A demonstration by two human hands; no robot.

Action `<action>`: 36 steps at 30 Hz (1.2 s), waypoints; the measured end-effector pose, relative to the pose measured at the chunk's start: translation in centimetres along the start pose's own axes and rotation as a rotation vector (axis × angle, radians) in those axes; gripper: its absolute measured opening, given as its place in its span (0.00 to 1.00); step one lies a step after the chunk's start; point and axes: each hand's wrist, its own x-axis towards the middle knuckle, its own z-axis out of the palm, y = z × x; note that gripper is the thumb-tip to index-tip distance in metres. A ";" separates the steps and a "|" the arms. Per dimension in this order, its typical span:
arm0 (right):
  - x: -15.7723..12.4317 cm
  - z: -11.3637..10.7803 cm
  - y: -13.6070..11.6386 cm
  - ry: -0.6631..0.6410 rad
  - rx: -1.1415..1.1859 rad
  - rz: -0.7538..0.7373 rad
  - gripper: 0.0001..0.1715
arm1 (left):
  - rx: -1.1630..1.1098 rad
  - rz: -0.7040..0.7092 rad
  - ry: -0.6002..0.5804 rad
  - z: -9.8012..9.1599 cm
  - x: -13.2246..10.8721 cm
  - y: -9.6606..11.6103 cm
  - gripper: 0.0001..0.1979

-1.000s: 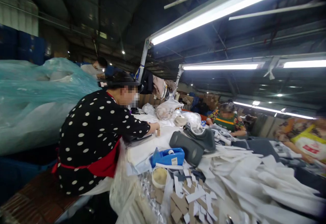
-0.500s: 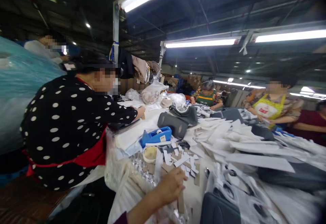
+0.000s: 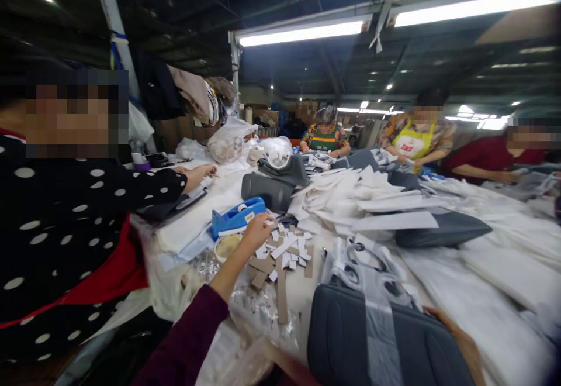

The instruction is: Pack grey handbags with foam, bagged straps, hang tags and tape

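Note:
My left hand (image 3: 258, 231) reaches out over a pile of small white and brown card pieces (image 3: 289, 250), beside the blue tape dispenser (image 3: 239, 215). Its fingers are drawn together at the tips; whatever they pinch is too small to make out. At the lower right, a dark grey padded bag (image 3: 339, 333) lies with a clear plastic strip (image 3: 379, 327) across its front and grey-white straps (image 3: 350, 263) at its top. My right hand (image 3: 458, 339) grips the bag's right edge, partly hidden behind it. A roll of tape (image 3: 228, 247) sits by my left forearm.
White sheets (image 3: 350, 193) are heaped mid-table among grey bags (image 3: 267, 190). To the left, a co-worker in a polka-dot top (image 3: 87, 199) works close by. Other co-workers (image 3: 326, 134) stand across the table. Clear plastic bags (image 3: 228, 140) lie at the back.
The view has swung right and the bag shows more fully. My left hand has moved forward from the near end of the card pieces to beside the tape dispenser. My right hand has come into view.

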 end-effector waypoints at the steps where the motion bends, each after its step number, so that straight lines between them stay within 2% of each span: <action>1: 0.4 0.6 0.7 -0.030 0.045 0.037 0.13 | 0.004 0.015 -0.019 0.5 -0.6 0.0 0.11; 4: 1.1 1.5 2.3 -0.086 0.129 0.097 0.18 | 0.039 0.042 -0.032 1.3 -2.4 -0.4 0.11; 8: 1.3 1.5 3.2 -0.105 0.094 0.088 0.25 | 0.113 0.063 -0.062 1.3 -4.3 -0.6 0.11; 12: 1.2 1.6 3.3 -0.125 0.119 0.123 0.28 | 0.232 0.148 -0.212 1.4 -6.2 0.1 0.14; 15: 1.2 1.8 3.4 -0.136 0.139 0.126 0.28 | 0.352 0.140 -0.310 1.3 -6.9 0.7 0.19; 17: 1.3 1.8 3.5 -0.151 0.147 0.147 0.29 | 0.433 0.120 -0.240 1.0 -6.4 1.2 0.22; 19: 1.4 1.8 3.5 -0.165 0.152 0.173 0.30 | 0.503 0.116 -0.110 0.5 -5.4 1.8 0.22; 21: 1.5 1.8 3.3 -0.175 0.149 0.188 0.31 | 0.575 0.110 -0.059 0.1 -4.2 2.4 0.20; 24: 1.4 1.7 2.8 -0.190 0.140 0.195 0.31 | 0.681 0.080 -0.140 0.5 -2.4 2.7 0.15; 27: 1.4 1.8 2.7 -0.170 0.124 0.177 0.30 | 0.746 0.043 -0.187 2.0 -0.8 2.1 0.11; 32: 1.7 2.4 3.8 -0.145 0.116 0.154 0.31 | 0.793 -0.019 -0.184 4.2 1.1 0.9 0.14; 36: 2.0 2.8 4.6 -0.143 0.141 0.093 0.28 | 0.798 -0.087 -0.159 4.4 2.5 0.7 0.14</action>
